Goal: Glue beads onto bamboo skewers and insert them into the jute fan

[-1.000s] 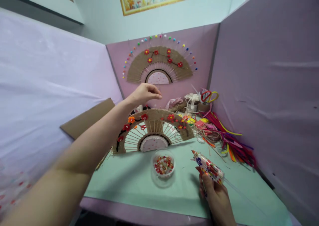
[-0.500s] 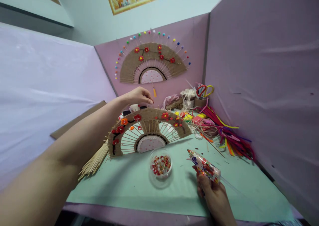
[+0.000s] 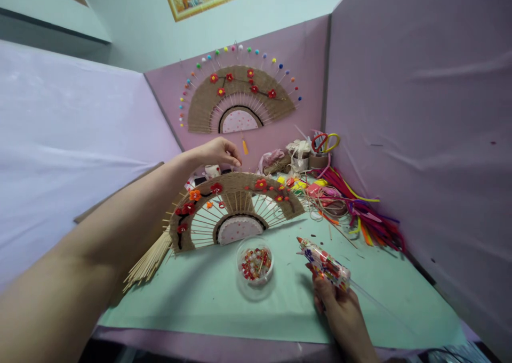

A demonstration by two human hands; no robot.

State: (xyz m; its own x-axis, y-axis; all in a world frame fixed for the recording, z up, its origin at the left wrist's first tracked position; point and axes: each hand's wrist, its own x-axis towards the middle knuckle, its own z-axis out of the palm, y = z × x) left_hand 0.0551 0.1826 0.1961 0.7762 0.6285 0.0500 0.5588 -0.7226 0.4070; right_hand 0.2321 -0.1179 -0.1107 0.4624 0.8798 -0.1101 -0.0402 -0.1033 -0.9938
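Observation:
My left hand reaches over the top edge of a twine-covered fan, its fingertips pinched together there. Whatever lies between those fingers is too small to make out. Red and orange flowers and dark branches decorate the fan, which stands up with thin sticks showing through its open middle. In my right hand is a flower-patterned glue gun, its orange tip pointing up and to the left over the table. Between the fan and the glue gun stands a clear round bowl of red, white and amber beads.
A second fan with coloured pompoms hangs on the pink back panel. Bare thin sticks lie at the left. Coloured pipe cleaners, cords and rolls of trim crowd the right back, beside scissors in a holder.
The whole view has shifted slightly, so things appear a little further left. My left hand stays pinched at the fan's top edge, and my right hand still holds the glue gun.

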